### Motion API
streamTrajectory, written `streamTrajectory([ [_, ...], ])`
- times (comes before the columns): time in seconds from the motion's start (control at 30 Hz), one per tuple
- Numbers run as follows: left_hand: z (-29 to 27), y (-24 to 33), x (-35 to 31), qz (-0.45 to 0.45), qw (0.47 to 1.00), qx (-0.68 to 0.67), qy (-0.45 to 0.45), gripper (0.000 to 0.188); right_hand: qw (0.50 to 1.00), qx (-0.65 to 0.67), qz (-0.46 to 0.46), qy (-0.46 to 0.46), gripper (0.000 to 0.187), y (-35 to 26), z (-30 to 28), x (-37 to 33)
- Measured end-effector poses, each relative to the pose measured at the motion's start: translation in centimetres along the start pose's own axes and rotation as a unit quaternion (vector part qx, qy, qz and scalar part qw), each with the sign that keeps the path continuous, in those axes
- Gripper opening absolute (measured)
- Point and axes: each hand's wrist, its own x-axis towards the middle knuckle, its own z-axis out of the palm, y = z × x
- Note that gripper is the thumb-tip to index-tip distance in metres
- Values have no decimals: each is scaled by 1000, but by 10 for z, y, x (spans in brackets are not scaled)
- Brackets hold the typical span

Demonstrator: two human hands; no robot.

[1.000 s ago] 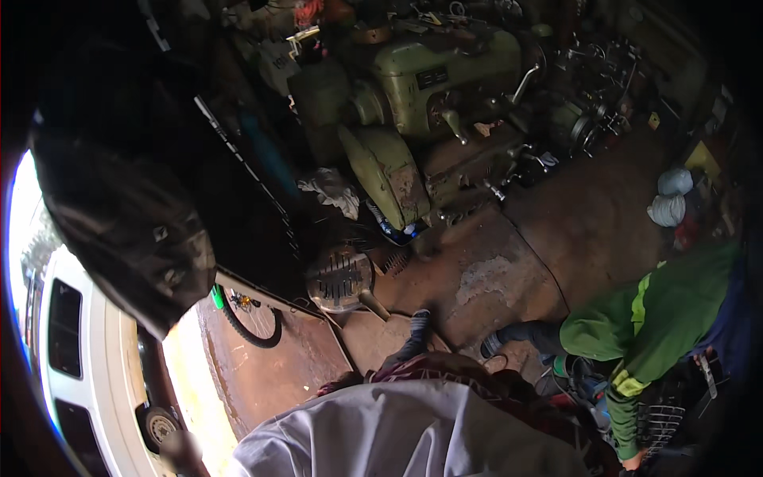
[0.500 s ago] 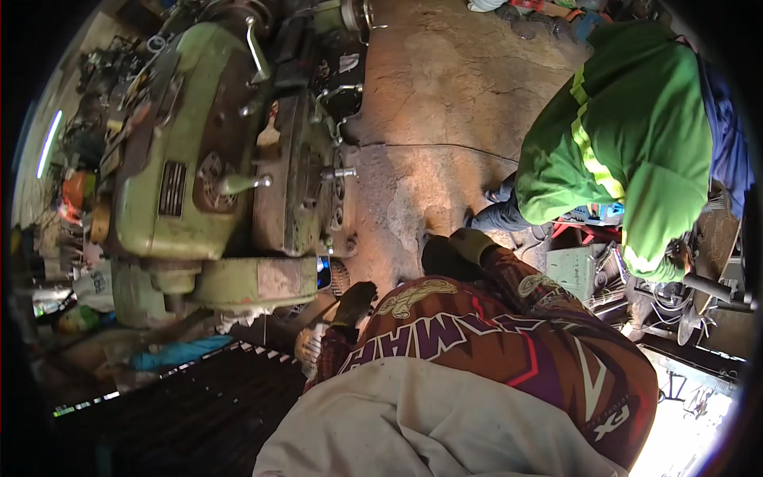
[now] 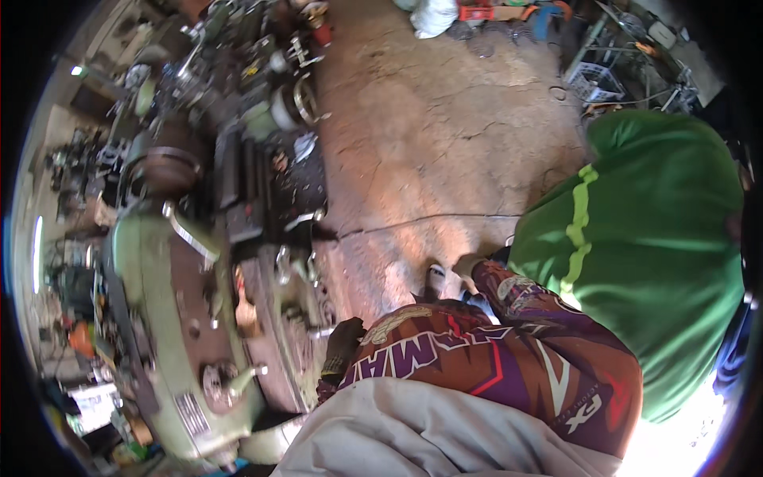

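Note:
My left hand (image 3: pixel 343 347), dark and in shadow, hangs low in front of me beside the lathe's near edge. Its fingers look loosely stretched, and no object shows in them. My right hand (image 3: pixel 467 265) is in front of my patterned sleeve, close to the co-worker's green jacket. Its fingers are in shadow and partly hidden, so what it may hold cannot be made out. To my left stands a large green lathe (image 3: pixel 143 274) with metal levers. A paintbrush (image 3: pixel 246 312) lies on top of it.
The co-worker in a green jacket (image 3: pixel 652 230) with a yellow strip bends over at my right. A dark cable (image 3: pixel 429 218) crosses the worn floor (image 3: pixel 445 135). A plastic crate (image 3: pixel 594 82) and a white sack (image 3: pixel 434 17) are at the back. Clutter lines the left wall.
My view has swung, showing more floor and lathe ahead. The dark shape by my right hand no longer shows. The co-worker appears nearer and lower in view.

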Motion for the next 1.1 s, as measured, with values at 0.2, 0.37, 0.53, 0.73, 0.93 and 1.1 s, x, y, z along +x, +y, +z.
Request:
streamTrajectory([
  [0.2, -62, 62, 192, -4, 986, -167, 19, 33, 971, 18, 16, 239, 28, 61, -184, 23],
  [0.37, -133, 123, 334, -200, 913, -351, -64, 35, 950, 223, 133, 173, 25, 88, -236, 19],
  [0.53, -157, 101, 535, 258, 951, -135, -103, 36, 917, 262, 296, 43, 54, 214, -86, 34],
  [0.73, -240, 219, 723, 0, 950, -184, -253, 35, 902, 260, 344, 10, 54, 209, -108, 21],
  [0.93, -214, 267, 885, -36, 965, -114, -233, 33, 864, 394, 312, 37, 47, 237, -151, 72],
  [1.1, -178, 155, 972, 343, 780, 421, -310, 26, 894, 384, 231, -7, 44, 347, -225, 99],
])
